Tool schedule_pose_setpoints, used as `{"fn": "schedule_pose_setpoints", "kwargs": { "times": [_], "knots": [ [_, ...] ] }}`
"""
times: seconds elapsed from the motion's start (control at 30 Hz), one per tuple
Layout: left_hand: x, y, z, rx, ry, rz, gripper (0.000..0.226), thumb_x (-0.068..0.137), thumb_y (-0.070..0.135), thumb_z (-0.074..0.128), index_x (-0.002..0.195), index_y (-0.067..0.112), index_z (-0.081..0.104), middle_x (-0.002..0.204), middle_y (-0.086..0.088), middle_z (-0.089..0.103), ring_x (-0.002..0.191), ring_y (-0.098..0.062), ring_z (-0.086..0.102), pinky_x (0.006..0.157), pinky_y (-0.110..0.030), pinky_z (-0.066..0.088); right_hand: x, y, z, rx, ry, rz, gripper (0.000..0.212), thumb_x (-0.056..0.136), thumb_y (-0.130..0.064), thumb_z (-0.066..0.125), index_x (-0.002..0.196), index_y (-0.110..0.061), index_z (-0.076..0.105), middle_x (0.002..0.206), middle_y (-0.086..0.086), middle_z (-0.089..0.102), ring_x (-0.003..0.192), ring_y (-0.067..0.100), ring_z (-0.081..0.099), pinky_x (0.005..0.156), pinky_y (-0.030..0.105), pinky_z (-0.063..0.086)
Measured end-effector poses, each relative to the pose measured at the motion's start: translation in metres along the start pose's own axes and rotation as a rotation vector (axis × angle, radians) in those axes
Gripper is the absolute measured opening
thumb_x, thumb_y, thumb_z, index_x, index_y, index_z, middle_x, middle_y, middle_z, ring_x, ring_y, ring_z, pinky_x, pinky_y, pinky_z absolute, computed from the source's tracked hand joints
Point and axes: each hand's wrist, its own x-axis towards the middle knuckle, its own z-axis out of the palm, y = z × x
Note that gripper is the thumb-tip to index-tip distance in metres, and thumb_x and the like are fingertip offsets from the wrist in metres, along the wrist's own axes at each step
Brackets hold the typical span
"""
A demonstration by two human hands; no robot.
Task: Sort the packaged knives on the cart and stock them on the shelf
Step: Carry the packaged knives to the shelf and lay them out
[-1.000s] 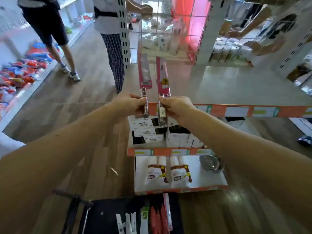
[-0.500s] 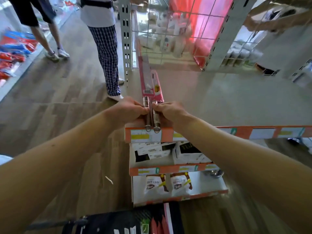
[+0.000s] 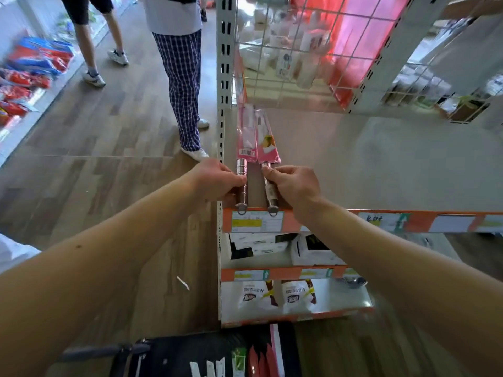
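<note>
left hand [image 3: 217, 179] gripping left knife [image 3: 243, 159], right hand [image 3: 292, 183] pinching right knife [image 3: 265, 156] — both by steel handles, laying on shelf [image 3: 353, 164]; stiff, weighty-looking, slick — sleeves flimsy.

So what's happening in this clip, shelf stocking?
Yes. A person is laying two pink-packaged knives side by side at the left end of the top shelf. The left hand grips the left knife by its steel handle, the right hand the right knife. More packaged items wait in the cart below.

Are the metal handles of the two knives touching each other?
Apart. Head view shows bare shelf between left handle and right handle.
</note>
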Motion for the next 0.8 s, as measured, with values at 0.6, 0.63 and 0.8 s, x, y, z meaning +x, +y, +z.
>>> {"fn": "schedule_pose_setpoints", "kwargs": {
  "times": [0.6, 0.63, 0.8],
  "knots": [
    [0.005, -0.002, 0.01, 0.102, 0.146, 0.142, 0.019, 0.087, 0.019, 0.061, 0.087, 0.001, 0.068, 0.076, -0.008, 0.066, 0.069, -0.016, 0.061, 0.069, -0.025, 0.051, -0.009, -0.009, -0.005, -0.146, -0.07, -0.068, 0.03, 0.083, -0.029, 0.068, 0.103, -0.007, 0.069, 0.071, -0.006, 0.06, 0.081, 0.018, 0.064, 0.086, 0.036, 0.055],
    [0.005, -0.001, 0.01, 0.106, 0.155, 0.142, 0.017, 0.087, 0.019, 0.061, 0.084, 0.003, 0.068, 0.074, -0.007, 0.065, 0.067, -0.016, 0.06, 0.068, -0.025, 0.05, -0.01, -0.009, -0.006, -0.151, -0.084, -0.072, 0.029, 0.084, -0.029, 0.067, 0.103, -0.007, 0.069, 0.076, -0.002, 0.064, 0.087, 0.023, 0.066, 0.088, 0.04, 0.055],
    [-0.003, 0.008, 0.013, 0.144, 0.192, 0.124, 0.023, 0.087, 0.023, 0.06, 0.076, 0.003, 0.064, 0.082, -0.014, 0.064, 0.072, -0.02, 0.059, 0.071, -0.032, 0.053, -0.019, -0.012, -0.014, -0.16, -0.098, -0.102, 0.032, 0.087, -0.03, 0.062, 0.11, -0.008, 0.067, 0.105, 0.009, 0.068, 0.103, 0.025, 0.063, 0.095, 0.041, 0.05]
  ]
}}
